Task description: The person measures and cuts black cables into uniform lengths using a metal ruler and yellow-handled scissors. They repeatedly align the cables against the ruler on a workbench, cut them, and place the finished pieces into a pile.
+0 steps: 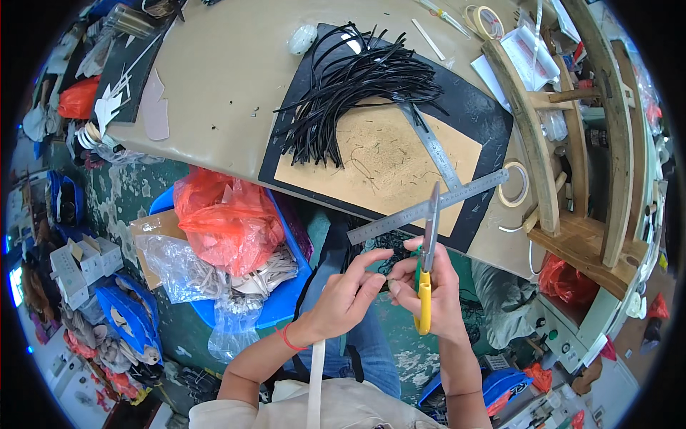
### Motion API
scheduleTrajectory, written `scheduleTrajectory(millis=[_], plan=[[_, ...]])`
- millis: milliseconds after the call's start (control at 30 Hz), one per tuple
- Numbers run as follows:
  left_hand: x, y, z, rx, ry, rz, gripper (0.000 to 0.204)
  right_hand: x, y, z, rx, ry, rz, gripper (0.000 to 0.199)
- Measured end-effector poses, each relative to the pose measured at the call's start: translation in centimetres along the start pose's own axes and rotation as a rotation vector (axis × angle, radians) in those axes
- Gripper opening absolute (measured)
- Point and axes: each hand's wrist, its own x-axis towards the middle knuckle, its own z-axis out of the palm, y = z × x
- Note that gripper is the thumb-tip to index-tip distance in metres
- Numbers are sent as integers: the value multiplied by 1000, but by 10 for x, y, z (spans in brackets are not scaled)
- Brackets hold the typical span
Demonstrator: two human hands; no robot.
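Observation:
My right hand (pixel 437 286) grips a pair of scissors (pixel 429 250) with yellow and green handles, blades pointing up over the table's near edge. My left hand (pixel 351 289) is beside it, fingertips pinched close to the right hand's fingers; whether they hold a small piece I cannot tell. Just above the hands lie two metal rulers (pixel 443 196), forming a square on a tan cutting board with a black border (pixel 386 161). A heap of black cords (pixel 357 89) lies on the board's far part.
A tape roll (pixel 516 184) lies at the board's right, another tape roll (pixel 488 20) farther back. Wooden shelving (pixel 564 136) stands at the right. A blue bin (pixel 279 300) with an orange plastic bag (pixel 225 214) and clear bags sits below the table at the left. Clutter covers the floor.

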Motion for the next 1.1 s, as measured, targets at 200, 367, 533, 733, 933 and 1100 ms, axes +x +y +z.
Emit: scheduleTrajectory(millis=[200, 367, 533, 733, 933, 1100], plan=[[16, -3, -18, 279, -320, 139, 28, 4, -34, -32, 5, 210, -117, 53], [6, -28, -35, 403, -367, 92, 25, 17, -59, -122, -222, 570, -241, 51], [1, -73, -49, 508, -273, 320, 24, 47, -25, -159, -115, 529, -161, 49], [11, -46, -45, 360, -202, -101, 21, 77, 2, -177, -182, 508, -115, 49], [19, -52, -43, 407, -117, -66, 20, 96, 10, -184, -178, 523, -81, 50], [18, -50, -45, 429, -91, -83, 19, 105, 16, -187, -171, 497, -81, 54]])
